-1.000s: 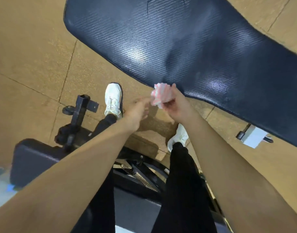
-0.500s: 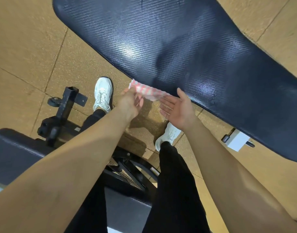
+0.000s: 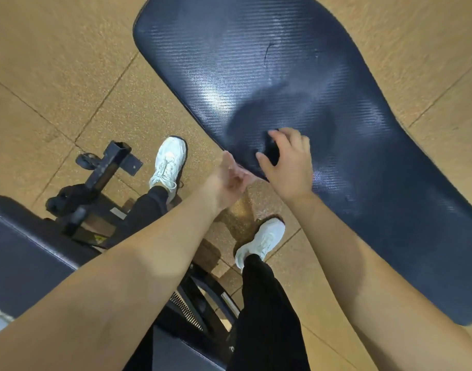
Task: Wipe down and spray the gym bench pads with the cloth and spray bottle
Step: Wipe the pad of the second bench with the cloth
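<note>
The dark blue bench pad (image 3: 323, 84) stretches from top centre to the right edge. My right hand (image 3: 287, 162) is palm down over its near edge, fingers spread and arched, with only shadow under them. Just off that edge, my left hand (image 3: 229, 178) has its fingers curled around a pale pink, blurred bit of the cloth (image 3: 240, 169). Most of the cloth is hidden in that hand. No spray bottle is in view.
A second dark pad (image 3: 23, 258) sits at lower left, with the bench's black metal frame (image 3: 106, 167) and a spring (image 3: 186, 309) beside my legs. My white shoes (image 3: 169, 162) stand on the tan rubber floor tiles.
My right hand turned from palm up to palm down and moved onto the pad's edge. The cloth, stretched out from my left hand before, is now bunched and mostly hidden.
</note>
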Motion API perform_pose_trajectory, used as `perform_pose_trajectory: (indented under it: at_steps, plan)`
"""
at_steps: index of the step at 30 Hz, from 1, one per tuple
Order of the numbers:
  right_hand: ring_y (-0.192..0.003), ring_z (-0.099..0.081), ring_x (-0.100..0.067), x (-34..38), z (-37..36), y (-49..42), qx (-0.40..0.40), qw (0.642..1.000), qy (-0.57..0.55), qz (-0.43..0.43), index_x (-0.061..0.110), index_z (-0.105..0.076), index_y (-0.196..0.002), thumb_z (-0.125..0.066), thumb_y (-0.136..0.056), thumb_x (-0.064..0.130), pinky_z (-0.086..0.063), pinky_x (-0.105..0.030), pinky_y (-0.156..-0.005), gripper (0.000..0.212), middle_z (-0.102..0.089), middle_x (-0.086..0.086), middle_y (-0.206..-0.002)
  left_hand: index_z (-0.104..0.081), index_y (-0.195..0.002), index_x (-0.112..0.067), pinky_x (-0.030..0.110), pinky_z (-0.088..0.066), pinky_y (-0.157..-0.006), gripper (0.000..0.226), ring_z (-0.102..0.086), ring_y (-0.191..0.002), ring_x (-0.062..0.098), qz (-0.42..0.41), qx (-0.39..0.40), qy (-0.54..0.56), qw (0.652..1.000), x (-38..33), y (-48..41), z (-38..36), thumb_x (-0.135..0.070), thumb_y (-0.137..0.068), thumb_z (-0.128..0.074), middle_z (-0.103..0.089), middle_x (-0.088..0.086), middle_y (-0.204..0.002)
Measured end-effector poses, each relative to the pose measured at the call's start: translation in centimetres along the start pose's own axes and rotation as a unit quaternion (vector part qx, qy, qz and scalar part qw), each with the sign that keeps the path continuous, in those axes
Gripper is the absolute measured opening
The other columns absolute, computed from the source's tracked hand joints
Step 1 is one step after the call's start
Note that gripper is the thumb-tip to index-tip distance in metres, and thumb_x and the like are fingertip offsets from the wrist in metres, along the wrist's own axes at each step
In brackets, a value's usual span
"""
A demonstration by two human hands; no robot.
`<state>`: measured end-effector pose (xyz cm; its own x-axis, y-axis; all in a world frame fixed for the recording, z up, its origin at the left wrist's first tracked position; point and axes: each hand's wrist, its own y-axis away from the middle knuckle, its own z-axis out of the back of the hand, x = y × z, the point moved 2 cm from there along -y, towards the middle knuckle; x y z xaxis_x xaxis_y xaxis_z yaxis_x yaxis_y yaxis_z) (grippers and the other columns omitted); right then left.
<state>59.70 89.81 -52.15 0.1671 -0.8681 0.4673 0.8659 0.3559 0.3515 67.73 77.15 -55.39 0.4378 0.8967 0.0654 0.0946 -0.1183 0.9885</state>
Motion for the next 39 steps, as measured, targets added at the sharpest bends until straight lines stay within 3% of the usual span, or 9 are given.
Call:
perform_pose_trajectory:
  at_steps: [2,5,11,16,22,28,31,35,39]
  plan:
    - [-0.137,-0.039,-0.034,1.2,-0.2,-3.5,0.024,0.996,0.075,0.045,0.018,-0.051,-0.146,-0.065,-0.093,0.046,-0.039,-0.048,-0.111,0.062,-0.042,-0.009,-0.154,-0.053,-0.082,-0.018,0.022,-0.046,-0.087,0.028,-0.045,-0.073,0.013,0.019,0.027,-0.010,0.999,-0.4,-0.1,0.4,-0.040,-0.091,-0.067,-0.042,0.005,-0.091]
    - [-0.155,-0.013,-0.037,2.9,-1.0,-7.3,0.096,0.979,0.157,0.092,0.027,-0.027,-0.160,-0.052,-0.098,0.057,-0.021,-0.057,-0.122,0.073,-0.013,-0.006,-0.171,-0.055,-0.112,-0.024,0.042,-0.022,-0.119,0.050,-0.032,-0.113,0.022,0.021,0.109,0.012,0.994,-1.2,-2.7,1.4,-0.051,-0.078,-0.080,-0.037,0.004,-0.112]
    - [-0.156,0.013,-0.040,1.7,-3.2,-9.3,0.129,0.944,0.272,0.133,0.041,0.008,-0.161,-0.024,-0.096,0.077,-0.003,-0.065,-0.124,0.081,0.014,0.001,-0.172,-0.061,-0.129,-0.013,0.051,-0.052,-0.097,0.076,-0.059,-0.123,0.032,-0.039,0.071,0.009,0.997,-6.6,-0.8,-0.7,-0.072,-0.098,-0.025,-0.070,0.004,-0.110]
    - [-0.156,0.016,-0.039,1.2,-3.1,-9.7,0.142,0.943,0.266,0.141,0.042,0.011,-0.160,-0.016,-0.094,0.081,0.002,-0.066,-0.123,0.082,0.016,0.001,-0.171,-0.065,-0.090,-0.016,0.023,-0.055,-0.054,0.063,-0.067,-0.059,0.017,-0.069,0.003,-0.027,0.997,-11.3,0.4,-0.2,-0.067,-0.100,-0.030,-0.070,0.002,-0.076]
    - [-0.155,0.018,-0.038,1.1,-3.1,-10.0,0.152,0.945,0.254,0.142,0.043,0.012,-0.160,-0.014,-0.093,0.083,0.005,-0.065,-0.122,0.083,0.018,0.001,-0.170,-0.067,-0.101,-0.024,0.032,-0.046,-0.104,0.046,-0.065,-0.095,0.017,-0.147,-0.075,0.004,0.986,-16.9,0.5,1.1,-0.053,-0.104,-0.031,-0.072,-0.002,-0.098]
    - [-0.155,0.016,-0.038,1.2,-3.2,-10.0,0.157,0.946,0.244,0.142,0.044,0.010,-0.160,-0.023,-0.093,0.082,0.006,-0.066,-0.121,0.084,0.015,0.000,-0.171,-0.059,-0.089,-0.015,0.027,-0.057,-0.085,0.015,-0.061,-0.074,0.011,-0.216,-0.071,0.045,0.973,-20.2,2.3,-0.3,-0.023,-0.101,-0.058,-0.066,0.000,-0.073]
    - [-0.156,0.016,-0.038,1.1,-3.0,-10.1,0.161,0.947,0.242,0.137,0.045,0.011,-0.159,-0.025,-0.093,0.082,0.008,-0.065,-0.120,0.085,0.016,0.001,-0.171,-0.063,-0.104,-0.013,0.024,-0.060,-0.070,0.012,-0.065,-0.082,0.012,-0.227,-0.115,0.021,0.967,-21.5,2.6,-0.5,-0.023,-0.097,-0.064,-0.070,0.004,-0.095]
    - [-0.156,0.014,-0.039,1.6,-2.8,-10.4,0.165,0.952,0.224,0.125,0.046,0.008,-0.160,-0.033,-0.091,0.082,0.008,-0.065,-0.119,0.088,0.012,0.000,-0.172,-0.068,-0.100,-0.020,0.031,-0.057,-0.090,0.032,-0.069,-0.093,0.013,-0.212,-0.047,0.019,0.976,-23.6,2.2,0.0,-0.045,-0.102,-0.048,-0.074,-0.003,-0.092]
    - [-0.155,0.016,-0.040,2.3,-3.0,-10.4,0.162,0.960,0.201,0.109,0.047,0.007,-0.160,-0.041,-0.089,0.079,0.009,-0.067,-0.118,0.091,0.013,-0.001,-0.171,-0.064,-0.110,-0.011,0.037,-0.051,-0.106,0.024,-0.067,-0.116,0.019,-0.212,-0.042,0.003,0.976,-25.6,2.1,0.2,-0.025,-0.106,-0.045,-0.072,0.006,-0.120]
